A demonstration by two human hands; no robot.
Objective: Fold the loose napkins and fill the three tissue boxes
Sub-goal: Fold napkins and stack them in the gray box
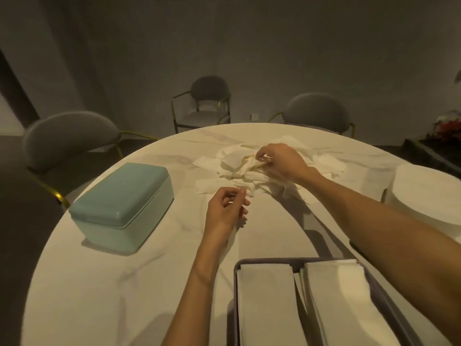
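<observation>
Marble-patterned white stone forms the round worktop (99, 283), lit in dim yellowish light. Beyond its far edge stand three grey padded chairs (209, 101) with thin gold frames, against a plain grey wall.

The right hand (277, 162) reaches into the pile of loose napkins (249, 168) at the middle of the worktop, its thumb and fingertips pinching a crumpled sheet from the heap. The left hand (225, 208) hovers nearer the person, just short of the pile's near edge, fingers curled inward; a small scrap of white seems caught between them, but it is too blurred to be sure.

Left of the left hand sits a pale green tissue box (122, 206) with its lid on. Below both hands, at the near edge, a grey open box (235, 268) holds two rows of folded napkins (264, 303); its lower part is cut off by the frame. Right of the right forearm a white rounded box (424, 193) lies partly behind the arm and runs out at the frame's side, so its shape is hard to judge. At the far right, something red and dark on a ledge is too dim to make out.
</observation>
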